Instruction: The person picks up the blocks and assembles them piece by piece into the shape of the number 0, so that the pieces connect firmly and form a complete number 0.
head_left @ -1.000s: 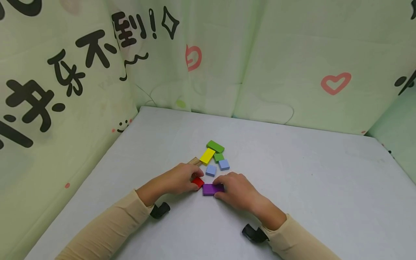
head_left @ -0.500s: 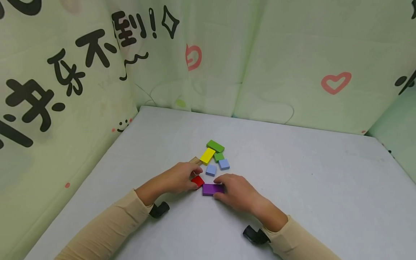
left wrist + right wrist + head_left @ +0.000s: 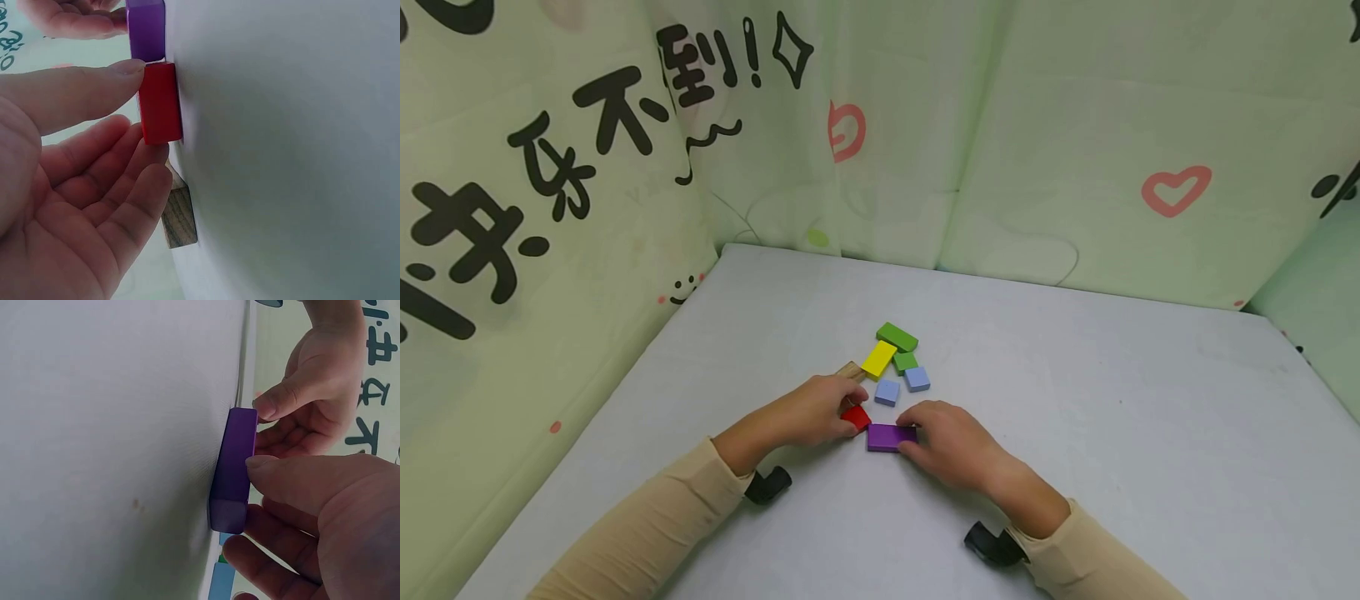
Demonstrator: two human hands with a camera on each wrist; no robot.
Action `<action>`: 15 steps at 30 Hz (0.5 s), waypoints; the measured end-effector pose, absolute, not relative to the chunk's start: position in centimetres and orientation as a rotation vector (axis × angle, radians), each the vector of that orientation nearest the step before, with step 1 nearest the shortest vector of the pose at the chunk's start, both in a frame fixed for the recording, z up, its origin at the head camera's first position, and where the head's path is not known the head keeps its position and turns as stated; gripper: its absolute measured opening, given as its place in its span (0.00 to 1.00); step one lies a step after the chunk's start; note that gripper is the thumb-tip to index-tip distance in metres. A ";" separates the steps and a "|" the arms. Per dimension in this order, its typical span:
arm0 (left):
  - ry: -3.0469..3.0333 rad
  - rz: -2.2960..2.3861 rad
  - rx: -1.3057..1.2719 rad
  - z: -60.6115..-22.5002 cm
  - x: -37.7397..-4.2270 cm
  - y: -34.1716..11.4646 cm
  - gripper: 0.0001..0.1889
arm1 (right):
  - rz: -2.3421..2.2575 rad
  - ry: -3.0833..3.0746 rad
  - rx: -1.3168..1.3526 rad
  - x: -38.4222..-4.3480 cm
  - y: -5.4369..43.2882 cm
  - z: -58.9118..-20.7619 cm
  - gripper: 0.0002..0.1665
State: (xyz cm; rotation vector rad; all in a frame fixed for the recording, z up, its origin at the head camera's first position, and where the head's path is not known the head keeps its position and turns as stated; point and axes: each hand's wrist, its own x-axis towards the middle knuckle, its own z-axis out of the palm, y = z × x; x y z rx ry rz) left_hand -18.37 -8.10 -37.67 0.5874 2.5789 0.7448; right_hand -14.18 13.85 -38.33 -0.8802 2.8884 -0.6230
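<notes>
In the head view a red block [image 3: 857, 417] and a longer purple block [image 3: 886, 438] lie end to end on the white table, their corners close together. My left hand [image 3: 816, 410] holds the red block; the left wrist view shows the thumb on one edge of the block [image 3: 160, 103] and a finger at its opposite end. Around the right end of the purple block is my right hand [image 3: 957, 442]. Its thumb touches the block's near edge, with the fingers at the far side. Part of the purple block [image 3: 235, 464] is covered by this hand.
Just beyond the hands sit two light blue blocks [image 3: 887, 392], a small green block [image 3: 905, 362], a yellow block [image 3: 878, 360] and a longer green block [image 3: 897, 337]. A wooden block [image 3: 852, 372] is partly behind my left hand. Printed curtains [image 3: 1037, 167] stand behind the table.
My right hand has shifted slightly to the right along the purple block. The left hand and the blocks have stayed almost still.
</notes>
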 end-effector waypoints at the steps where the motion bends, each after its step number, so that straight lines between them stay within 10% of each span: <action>1: 2.578 0.745 0.591 -37.6 -18.4 -8.1 0.22 | -0.622 2.883 -0.875 -14.2 13.8 -38.3 0.14; 15: 2.560 0.732 0.610 -37.5 -18.0 -8.6 0.23 | -0.627 2.819 -0.906 -13.2 14.2 -37.9 0.13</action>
